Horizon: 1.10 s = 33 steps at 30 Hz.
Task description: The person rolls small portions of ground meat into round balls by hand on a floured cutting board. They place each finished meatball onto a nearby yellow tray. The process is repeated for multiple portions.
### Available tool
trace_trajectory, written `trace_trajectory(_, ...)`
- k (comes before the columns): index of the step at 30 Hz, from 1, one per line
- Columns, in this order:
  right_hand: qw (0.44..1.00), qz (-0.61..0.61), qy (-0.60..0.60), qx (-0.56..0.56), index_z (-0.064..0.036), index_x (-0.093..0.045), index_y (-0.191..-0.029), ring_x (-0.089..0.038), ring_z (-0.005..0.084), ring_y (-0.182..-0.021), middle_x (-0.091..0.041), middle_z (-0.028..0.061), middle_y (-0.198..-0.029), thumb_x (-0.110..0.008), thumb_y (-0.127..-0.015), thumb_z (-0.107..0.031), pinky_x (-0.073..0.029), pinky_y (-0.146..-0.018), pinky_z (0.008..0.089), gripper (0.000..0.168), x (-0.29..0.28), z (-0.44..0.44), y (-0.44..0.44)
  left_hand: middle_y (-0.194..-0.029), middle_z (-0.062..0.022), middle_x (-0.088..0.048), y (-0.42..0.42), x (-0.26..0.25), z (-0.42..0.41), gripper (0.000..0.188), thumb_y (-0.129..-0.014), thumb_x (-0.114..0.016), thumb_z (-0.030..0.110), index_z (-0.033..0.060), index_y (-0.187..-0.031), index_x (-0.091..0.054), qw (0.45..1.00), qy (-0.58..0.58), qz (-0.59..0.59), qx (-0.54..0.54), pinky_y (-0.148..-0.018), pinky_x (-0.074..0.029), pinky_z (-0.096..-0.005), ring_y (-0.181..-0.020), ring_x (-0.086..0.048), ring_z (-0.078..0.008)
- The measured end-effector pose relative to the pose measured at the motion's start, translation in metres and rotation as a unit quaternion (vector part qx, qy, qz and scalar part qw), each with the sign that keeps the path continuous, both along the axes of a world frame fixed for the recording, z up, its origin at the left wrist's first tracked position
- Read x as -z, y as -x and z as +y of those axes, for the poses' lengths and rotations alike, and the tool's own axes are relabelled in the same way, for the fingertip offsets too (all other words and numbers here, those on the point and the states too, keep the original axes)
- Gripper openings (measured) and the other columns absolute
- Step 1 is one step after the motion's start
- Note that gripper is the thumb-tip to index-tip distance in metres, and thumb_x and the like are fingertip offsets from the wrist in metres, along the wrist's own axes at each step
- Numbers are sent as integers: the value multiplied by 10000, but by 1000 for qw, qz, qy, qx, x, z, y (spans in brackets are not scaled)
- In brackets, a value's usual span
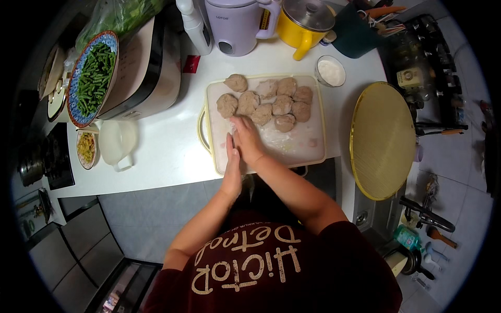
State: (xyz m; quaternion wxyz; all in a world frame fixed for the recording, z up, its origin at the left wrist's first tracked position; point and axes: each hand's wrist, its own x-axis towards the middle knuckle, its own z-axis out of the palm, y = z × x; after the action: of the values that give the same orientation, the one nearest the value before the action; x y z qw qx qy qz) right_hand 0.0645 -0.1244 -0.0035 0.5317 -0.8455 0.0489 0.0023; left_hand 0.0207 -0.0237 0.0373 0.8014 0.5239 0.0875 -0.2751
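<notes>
My left hand (233,167) and my right hand (248,140) meet palm to palm over the near left part of a cutting board (270,158) with a pale yellow rim. Their fingers are straight and point away from me. Whether anything lies between the palms is hidden. Just beyond my fingertips sits a lump of brownish dough (227,105). Several similar lumps, among them a near one (285,123), are grouped on the far half of the board. White powder (276,137) is smeared over its surface to the right of my hands.
A glass bowl of white powder (330,71) stands beyond the board's right corner. To the right is a round mesh screen (382,141). On the left are a plate of cut green beans (96,78), a translucent jug (116,143) and a small food dish (86,150). A yellow pot (299,33) stands behind.
</notes>
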Motion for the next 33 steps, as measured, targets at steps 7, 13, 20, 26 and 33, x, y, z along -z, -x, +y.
trace_trajectory(7,994,-97,46,9,-30,-543,-1206,-533,405,-1068,-593,201,-1108,-502,-859,-6,-425,-944,456,351,22,5,36,-1631,-157,-4,26,15,21,737,-1047,-256,514,94,-1567,55,1000,-11,-6,10,-1208,-26,-384,-1506,-34,-261)
trace_trajectory(13,996,-81,35,11,-28,-540,-1193,-543,420,-1032,-583,218,-1096,-482,-880,-7,-442,-915,463,319,14,-5,-1,-1629,-161,-17,8,12,-1,682,-1064,-220,476,97,-1569,38,998,-36,-46,-3,-1210,-45,-385,-1505,-49,-271)
trace_trajectory(20,994,-85,58,-21,-32,-558,-1185,-533,405,-1079,-590,210,-1159,-485,-874,-27,-435,-934,467,320,16,0,36,-1631,-157,-16,25,23,21,685,-1063,-234,476,97,-1569,30,1000,-9,-13,-9,-1211,-47,-376,-1507,-52,-260)
trace_trajectory(26,995,-88,35,3,-17,-551,-1181,-525,400,-1084,-594,201,-1096,-501,-857,-8,-422,-924,481,328,13,-7,-6,-1632,-155,0,3,11,-2,718,-1053,-252,504,96,-1569,35,998,-26,-55,-2,-1210,-36,-372,-1508,-34,-254)
trace_trajectory(33,989,-97,114,5,-22,-562,-1186,-529,380,-1060,-604,176,-1086,-497,-877,-23,-416,-931,466,316,19,5,41,-1631,-157,8,23,16,19,726,-1050,-244,513,90,-1567,41,1000,11,-10,-11,-1210,-17,-379,-1510,-7,-266)
